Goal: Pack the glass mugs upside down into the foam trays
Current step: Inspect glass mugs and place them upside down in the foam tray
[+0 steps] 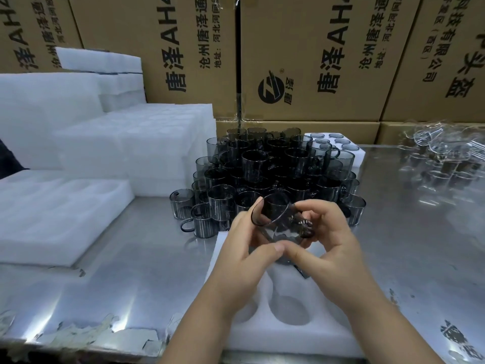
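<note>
Mug (280, 224) tilted above foam tray's (288, 335) far edge

I wear nothing on my hands; my left hand (249, 243) is bare, its thumbnail (278, 247) cut short; my right hand (333, 240) is bare too; my left forearm (210, 311) and right forearm (380, 311) run uncovered down to the bottom edge.

Head-worn wide-angle view, facing forward and down, close above left hand (249, 241) and right hand (332, 239), over steel table (131, 258)
</note>
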